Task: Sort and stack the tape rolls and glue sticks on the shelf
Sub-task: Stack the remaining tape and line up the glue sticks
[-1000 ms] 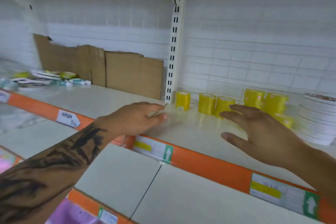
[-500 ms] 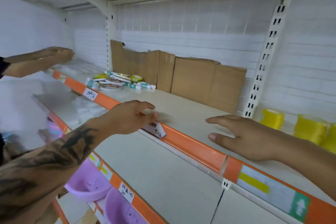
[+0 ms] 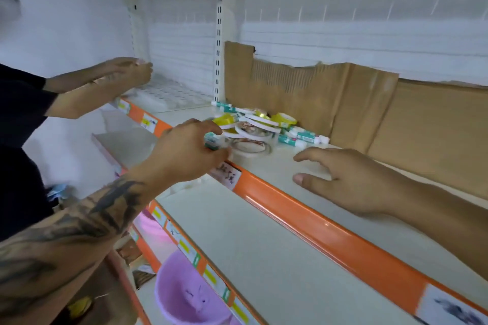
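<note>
Bright, even overhead lighting; soft shadows. Glare on orange shelf edge [image 3: 303, 221] at 5 o'clock. Motion blur throughout; wide-angle bending at edges.

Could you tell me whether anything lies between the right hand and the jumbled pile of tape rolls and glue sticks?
Nothing visible does. The open right hand hovers over bare cream shelf, with the pile of yellow and white tape rolls and green-and-white glue sticks just beyond its fingertips.

Left hand [image 3: 184, 153] has reached the tape pile [image 3: 250, 129].
</note>
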Motion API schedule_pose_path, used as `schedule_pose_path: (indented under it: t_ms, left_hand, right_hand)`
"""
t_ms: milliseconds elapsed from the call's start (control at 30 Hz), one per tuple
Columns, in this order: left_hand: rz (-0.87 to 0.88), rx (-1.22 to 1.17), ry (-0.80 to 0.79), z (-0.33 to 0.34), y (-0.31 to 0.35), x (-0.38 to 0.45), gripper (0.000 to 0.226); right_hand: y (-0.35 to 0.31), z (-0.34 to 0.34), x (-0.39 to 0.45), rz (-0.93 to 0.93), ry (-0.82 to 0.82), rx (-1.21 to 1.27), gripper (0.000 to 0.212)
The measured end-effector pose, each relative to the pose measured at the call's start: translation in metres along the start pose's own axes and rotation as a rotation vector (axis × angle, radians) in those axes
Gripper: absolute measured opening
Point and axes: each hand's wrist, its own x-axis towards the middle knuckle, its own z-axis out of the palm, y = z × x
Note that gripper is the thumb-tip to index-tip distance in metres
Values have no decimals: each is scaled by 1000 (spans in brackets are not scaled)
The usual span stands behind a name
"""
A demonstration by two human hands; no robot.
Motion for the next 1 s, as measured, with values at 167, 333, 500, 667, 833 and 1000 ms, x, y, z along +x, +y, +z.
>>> schedule_pose_path:
  t_ms: [167, 333, 500, 667, 833, 1000]
  left_hand:
    - [-21, -20, -150, 2, -36, 31, 44]
    - [-40, 44, -197, 5, -34, 39, 53]
    - [-12, 137, -251, 3, -13, 34, 65]
    - [90, 14, -341, 4, -5, 36, 61]
    - [246, -110, -381, 12, -4, 39, 40]
    - [426, -222, -505, 13, 14, 45, 29]
  right_hand:
    - [-24, 28, 71, -12, 77, 48, 56]
    - [-36, 51, 107, 14, 81, 54, 45]
    - [-39, 53, 101, 39, 143, 55, 39]
    - [-28, 44, 77, 67, 125, 65, 37]
    - [-11, 29, 41, 129, 89, 59, 40]
    - [10, 17, -14, 241, 137, 71, 46]
